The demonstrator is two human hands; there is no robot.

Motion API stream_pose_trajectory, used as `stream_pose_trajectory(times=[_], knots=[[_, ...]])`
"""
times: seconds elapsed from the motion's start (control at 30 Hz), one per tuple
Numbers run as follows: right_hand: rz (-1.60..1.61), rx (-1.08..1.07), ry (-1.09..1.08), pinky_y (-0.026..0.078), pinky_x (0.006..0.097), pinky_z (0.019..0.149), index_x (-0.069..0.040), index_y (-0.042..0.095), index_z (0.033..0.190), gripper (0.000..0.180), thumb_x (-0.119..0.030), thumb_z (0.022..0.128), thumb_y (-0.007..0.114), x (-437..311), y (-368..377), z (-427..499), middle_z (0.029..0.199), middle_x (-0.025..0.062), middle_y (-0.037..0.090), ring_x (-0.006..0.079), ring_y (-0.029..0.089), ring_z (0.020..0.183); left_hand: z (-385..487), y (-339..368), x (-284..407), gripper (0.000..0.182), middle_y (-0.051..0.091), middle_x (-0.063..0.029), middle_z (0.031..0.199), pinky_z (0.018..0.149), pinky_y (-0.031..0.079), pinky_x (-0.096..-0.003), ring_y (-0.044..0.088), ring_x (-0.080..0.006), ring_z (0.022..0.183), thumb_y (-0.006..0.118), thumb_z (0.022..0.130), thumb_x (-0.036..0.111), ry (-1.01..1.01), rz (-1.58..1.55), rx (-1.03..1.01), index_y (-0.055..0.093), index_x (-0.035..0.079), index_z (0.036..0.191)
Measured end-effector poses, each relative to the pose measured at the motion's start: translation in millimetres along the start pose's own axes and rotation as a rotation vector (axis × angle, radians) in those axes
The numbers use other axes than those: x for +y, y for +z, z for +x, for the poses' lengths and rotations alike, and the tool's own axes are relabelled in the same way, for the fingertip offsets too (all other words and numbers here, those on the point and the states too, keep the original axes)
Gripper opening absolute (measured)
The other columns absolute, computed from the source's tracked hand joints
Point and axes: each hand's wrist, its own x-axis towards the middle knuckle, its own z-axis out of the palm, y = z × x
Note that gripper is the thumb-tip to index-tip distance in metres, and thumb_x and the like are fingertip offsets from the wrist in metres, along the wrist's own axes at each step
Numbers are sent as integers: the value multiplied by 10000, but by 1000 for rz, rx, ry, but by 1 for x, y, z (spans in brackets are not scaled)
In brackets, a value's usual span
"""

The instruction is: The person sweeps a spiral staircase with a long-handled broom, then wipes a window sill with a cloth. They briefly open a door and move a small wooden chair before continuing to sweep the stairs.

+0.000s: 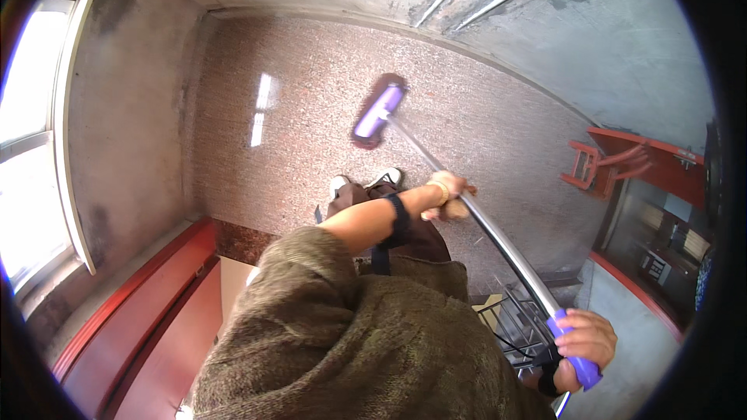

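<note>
A long-handled mop (pixel 506 241) with a silver metal pole runs from the lower right to the floor ahead of my feet. Its purple head (pixel 379 111), fringed by a dark reddish pad, rests on the speckled floor (pixel 315 64) and looks slightly blurred. Partway down the pole, my left hand (pixel 448 192) is wrapped around the metal. Higher up, my right hand (pixel 585 341) grips the purple plastic handle end (pixel 583 368). Both wrists carry black bands, and a yellowish bracelet (pixel 442 189) circles the left one.
Walls border the floor, with two pale pipes (pixel 493 9) at the far one. A reddish wooden chair (pixel 607 166) stands right, by an open red door (pixel 653 160). Other red doors (pixel 146 303) and a bright window (pixel 29 87) lie left. A metal rack (pixel 513 326) is beside me.
</note>
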Motion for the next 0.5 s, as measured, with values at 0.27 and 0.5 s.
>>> stream_pose_trajectory(times=[0.27,0.5], knots=[[-4,138,-135,487,344,593,-115,489,681,284,-342,821,589,12,22,-52,561,7,530,182,570,509,69,79,21,202,653,-47,774,557,518,-307,637,-175,659,565,828,285,378,190,-270,667,111,849],[404,451,-110,397,402,711,-93,389,713,146,-170,790,486,19,32,-98,669,52,388,207,438,660,-13,31,-48,244,650,-70,763,475,515,-294,645,-186,628,634,820,316,276,-166,193,648,74,850]])
